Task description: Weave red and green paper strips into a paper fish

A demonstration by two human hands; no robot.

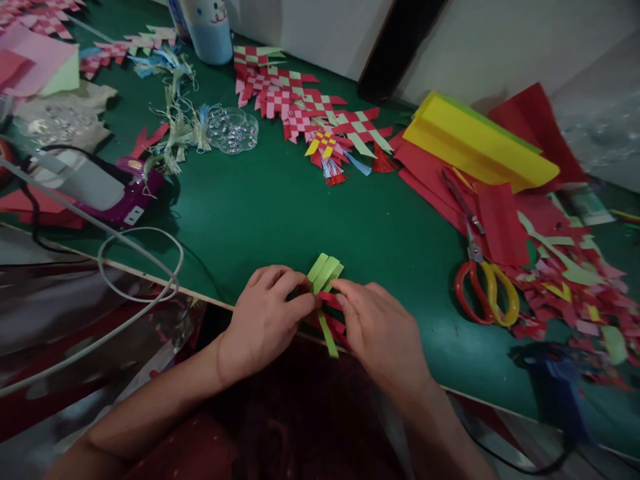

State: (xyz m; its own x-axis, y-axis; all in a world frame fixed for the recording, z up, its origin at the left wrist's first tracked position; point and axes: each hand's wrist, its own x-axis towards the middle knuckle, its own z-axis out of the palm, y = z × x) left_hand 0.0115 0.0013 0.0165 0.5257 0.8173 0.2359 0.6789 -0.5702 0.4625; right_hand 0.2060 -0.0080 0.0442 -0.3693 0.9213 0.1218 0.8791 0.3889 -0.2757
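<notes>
At the near edge of the green table (280,213), both my hands pinch a small weave of paper strips (325,277), light green ones fanning upward and red ones crossing below. My left hand (267,317) closes its fingers on the weave's left side. My right hand (375,327) grips the right side, fingertips meeting the left hand's. One green strip hangs down between the hands, over the table edge.
Finished red-and-green woven pieces (300,110) lie at the back, beside a clear tray of googly eyes (233,130). Red-and-yellow scissors (483,280) rest at right among red sheets, a yellow folded sheet (475,143) and paper scraps (575,280). A purple glue gun (107,187) with a white cable sits left.
</notes>
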